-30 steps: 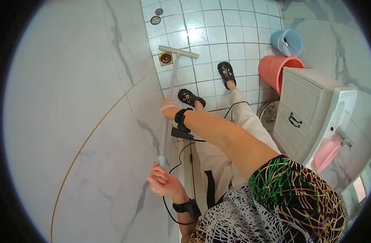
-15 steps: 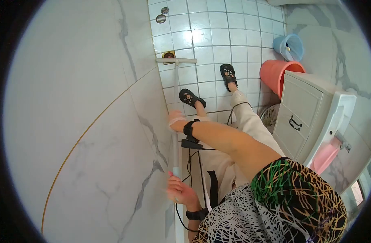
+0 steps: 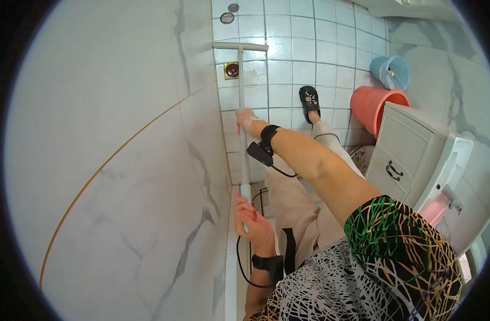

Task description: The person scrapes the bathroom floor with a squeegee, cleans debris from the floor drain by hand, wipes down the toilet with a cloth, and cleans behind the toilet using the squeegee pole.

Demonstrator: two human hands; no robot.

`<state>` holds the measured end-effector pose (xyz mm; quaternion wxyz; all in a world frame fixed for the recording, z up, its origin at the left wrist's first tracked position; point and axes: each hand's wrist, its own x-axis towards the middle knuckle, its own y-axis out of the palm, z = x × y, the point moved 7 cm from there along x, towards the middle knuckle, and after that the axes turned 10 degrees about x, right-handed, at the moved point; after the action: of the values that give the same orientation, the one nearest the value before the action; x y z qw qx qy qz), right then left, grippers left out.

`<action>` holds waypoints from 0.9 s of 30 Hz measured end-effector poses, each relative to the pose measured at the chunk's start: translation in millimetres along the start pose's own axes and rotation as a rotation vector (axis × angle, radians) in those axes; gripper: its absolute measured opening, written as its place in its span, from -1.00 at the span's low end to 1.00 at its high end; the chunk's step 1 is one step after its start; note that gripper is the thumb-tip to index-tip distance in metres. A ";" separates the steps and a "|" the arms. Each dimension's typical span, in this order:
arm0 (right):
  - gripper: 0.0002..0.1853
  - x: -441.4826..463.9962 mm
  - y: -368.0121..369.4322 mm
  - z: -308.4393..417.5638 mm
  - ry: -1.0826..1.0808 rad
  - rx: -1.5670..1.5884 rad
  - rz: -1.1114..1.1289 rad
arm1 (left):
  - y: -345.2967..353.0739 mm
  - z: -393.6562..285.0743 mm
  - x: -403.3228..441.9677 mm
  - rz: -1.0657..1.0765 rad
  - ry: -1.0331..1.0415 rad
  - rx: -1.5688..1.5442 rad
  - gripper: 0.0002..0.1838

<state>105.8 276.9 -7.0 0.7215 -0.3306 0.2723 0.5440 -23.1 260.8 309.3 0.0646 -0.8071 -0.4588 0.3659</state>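
A long-handled squeegee (image 3: pixel 245 166) lies along the left wall, its wide flat head on the floor tiles just beyond the square drain (image 3: pixel 231 70). My left hand (image 3: pixel 251 220) is wrapped round the light-blue grip at the near end of the pole. Farther up, my right hand (image 3: pixel 246 121) reaches across my body and holds the pole about midway. Each wrist wears a black strap, with a dark box and cable by the right one. Some wetness shows on the tiles beside the drain.
Marbled wall (image 3: pixel 132 176) runs close along the left. A black shoe (image 3: pixel 310 101) stands on the tiled floor (image 3: pixel 304 48). At the right are a blue bucket (image 3: pixel 381 68), a red bucket (image 3: pixel 365 104), a white cabinet (image 3: pixel 403 142) and a pink basin (image 3: pixel 433 209). Two round drain covers lie farther off.
The squeegee head was drawn back onto the drain, then pushed forward beyond it. Both hands moved forward with the pole. My left foot is no longer visible, and the view has shifted.
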 end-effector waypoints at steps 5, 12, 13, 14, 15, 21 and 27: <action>-0.89 -13.6 61.0 5.8 0.007 -0.218 0.121 | -45.2 20.4 -26.7 -0.072 -0.116 0.030 -0.64; -0.84 -34.3 112.1 -2.4 0.054 -0.293 0.420 | -60.8 26.3 -54.4 -0.015 -0.107 0.036 -0.61; -0.83 -36.3 111.2 -4.9 0.078 -0.274 0.415 | -59.7 23.7 -54.6 -0.030 -0.121 0.018 -0.62; -0.82 -39.1 111.8 -6.4 0.103 -0.254 0.406 | -59.9 22.2 -56.0 -0.046 -0.134 -0.003 -0.63; -0.81 -42.6 112.4 -7.9 0.126 -0.214 0.391 | -61.8 18.1 -57.2 -0.049 -0.104 0.047 -0.66; -0.68 -76.0 76.9 -29.4 0.406 0.388 0.066 | -51.4 -13.7 -51.9 0.086 0.110 0.161 -0.70; -0.56 -104.0 -21.8 -120.4 0.594 1.376 -0.453 | 20.6 4.5 -5.6 0.288 0.130 -0.122 -0.69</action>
<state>95.8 116.7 -1.1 0.7547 0.0118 0.6557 -0.0189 -13.5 243.6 299.9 -0.0081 -0.8888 -0.3549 0.2899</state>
